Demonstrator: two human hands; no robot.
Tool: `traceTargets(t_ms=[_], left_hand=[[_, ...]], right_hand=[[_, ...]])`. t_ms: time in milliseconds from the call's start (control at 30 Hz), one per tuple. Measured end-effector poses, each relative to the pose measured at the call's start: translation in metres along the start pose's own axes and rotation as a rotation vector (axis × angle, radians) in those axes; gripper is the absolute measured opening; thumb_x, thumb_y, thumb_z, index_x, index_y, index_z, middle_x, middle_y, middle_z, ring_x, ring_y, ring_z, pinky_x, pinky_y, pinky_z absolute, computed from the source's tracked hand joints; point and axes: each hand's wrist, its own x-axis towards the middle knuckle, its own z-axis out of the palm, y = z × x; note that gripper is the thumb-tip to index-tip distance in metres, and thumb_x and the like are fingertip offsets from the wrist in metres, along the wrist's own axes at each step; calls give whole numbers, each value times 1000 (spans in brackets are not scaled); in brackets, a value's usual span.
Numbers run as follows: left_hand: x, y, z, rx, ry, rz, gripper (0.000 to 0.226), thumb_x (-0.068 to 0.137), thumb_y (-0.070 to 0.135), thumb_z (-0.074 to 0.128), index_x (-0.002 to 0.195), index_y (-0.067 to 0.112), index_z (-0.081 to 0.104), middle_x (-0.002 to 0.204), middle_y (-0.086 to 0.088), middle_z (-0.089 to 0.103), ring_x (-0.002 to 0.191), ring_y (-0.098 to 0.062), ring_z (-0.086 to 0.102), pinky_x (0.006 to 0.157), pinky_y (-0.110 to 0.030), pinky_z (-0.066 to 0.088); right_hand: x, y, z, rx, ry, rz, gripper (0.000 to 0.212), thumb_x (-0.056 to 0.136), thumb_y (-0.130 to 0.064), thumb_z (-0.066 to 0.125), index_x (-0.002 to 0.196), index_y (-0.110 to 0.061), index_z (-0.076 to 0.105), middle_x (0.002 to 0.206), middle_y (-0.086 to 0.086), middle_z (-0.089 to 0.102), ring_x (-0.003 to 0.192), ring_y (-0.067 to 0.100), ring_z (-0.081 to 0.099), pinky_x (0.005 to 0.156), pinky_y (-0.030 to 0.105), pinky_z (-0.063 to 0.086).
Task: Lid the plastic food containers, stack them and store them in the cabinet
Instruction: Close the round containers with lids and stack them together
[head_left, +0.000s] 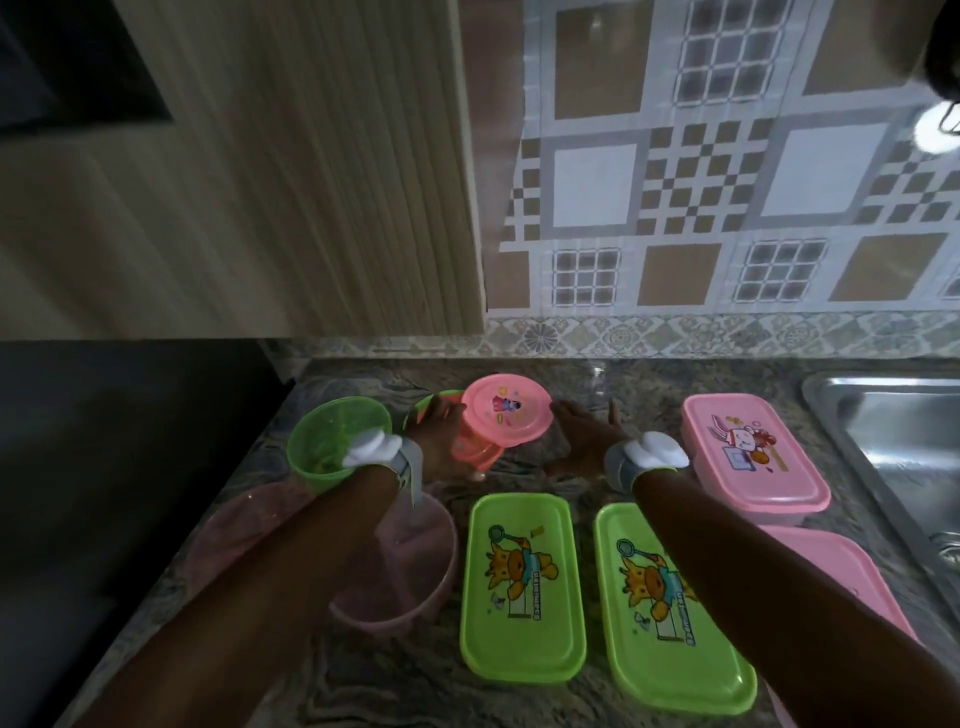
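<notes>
Holding: left hand (434, 441) grips a round pink tub (480, 447) — its pink lid (506, 415) sits tilted on top
Right hand (584, 439): open, fingers spread, just beside the lid
Tabletop (415, 670): two green lidded boxes (522, 587) in front — pink lidded box (753, 452) near the sink (893, 441)
Left side: open green cup (335, 439), open pink bowl (410, 566)

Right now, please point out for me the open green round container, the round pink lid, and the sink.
open green round container (332, 431): head view, on its inner wall.
round pink lid (506, 415): head view, on the lid's top face.
sink (893, 441): head view, on the steel basin.
</notes>
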Motion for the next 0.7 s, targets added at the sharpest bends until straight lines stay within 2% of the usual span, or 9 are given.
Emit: traceTargets(t_ms=[100, 200, 333, 433, 467, 533, 600, 633, 700], left_hand=[[23, -18, 1, 3, 74, -56, 111, 67, 46, 88, 154, 19, 24, 155, -11, 31, 146, -31, 28, 118, -42, 29], [45, -26, 10, -61, 93, -55, 105, 63, 41, 92, 148, 15, 36, 149, -11, 46, 138, -30, 44, 113, -38, 38], [61, -39, 19, -265, 62, -99, 106, 64, 33, 92, 151, 12, 35, 150, -13, 47, 136, -29, 49, 115, -40, 40], [71, -40, 24, -356, 50, -88, 105, 67, 25, 93, 152, 14, 33, 151, -11, 48, 137, -26, 49, 113, -40, 42], [71, -38, 27, -367, 64, -56, 105, 67, 24, 93, 153, 14, 33, 151, -9, 47, 137, -23, 49, 112, -35, 41], [76, -36, 32, -336, 122, -7, 104, 67, 26, 93, 153, 15, 34, 152, -6, 47, 136, -14, 46, 103, -11, 33], [77, -35, 36, -339, 188, -13, 98, 72, 19, 90, 152, 7, 34, 152, -12, 45, 138, -20, 44, 92, 4, 22], [77, -34, 37, -362, 206, -13, 94, 74, 13, 88, 150, 2, 35, 151, -18, 45, 140, -27, 44, 95, 5, 24], [75, -33, 35, -359, 221, -16, 91, 74, 12, 88, 149, -1, 37, 147, -20, 48, 137, -32, 46, 111, -12, 35]], right_hand=[[26, 4, 5, 0, -10, 18, 119, 74, -72, 64, 157, -22, -4, 165, -2, 1, 151, 17, 0, 109, 73, -5], [50, 5, 13, 28, -29, 55, 126, 69, -73, 67, 157, -19, -6, 164, -1, -2, 151, 20, -1, 109, 75, -2], [78, 12, 25, -6, 2, 98, 111, 78, -70, 62, 157, -25, -2, 164, 0, -4, 151, 26, -2, 110, 71, -1], [93, 20, 29, 87, 35, 138, 105, 78, -61, 67, 157, -23, 9, 163, 7, 5, 149, 35, 6, 115, 66, 6], [95, 21, 29, 116, 35, 139, 104, 79, -58, 69, 157, -22, 11, 163, 9, 8, 149, 36, 10, 116, 63, 9], [101, 19, 32, 144, 56, 90, 100, 84, -51, 68, 157, -17, 10, 163, 12, 9, 149, 33, 13, 120, 50, 11], [103, 14, 34, 132, 80, 28, 95, 91, -48, 62, 157, -11, 6, 163, 12, 8, 149, 27, 15, 118, 37, 12], [100, 13, 33, 133, 91, 21, 95, 91, -49, 61, 157, -10, 5, 163, 11, 9, 149, 25, 16, 117, 36, 13], [95, 11, 29, 155, 97, 8, 100, 88, -50, 65, 157, -8, 6, 163, 10, 11, 149, 24, 18, 116, 38, 16]])
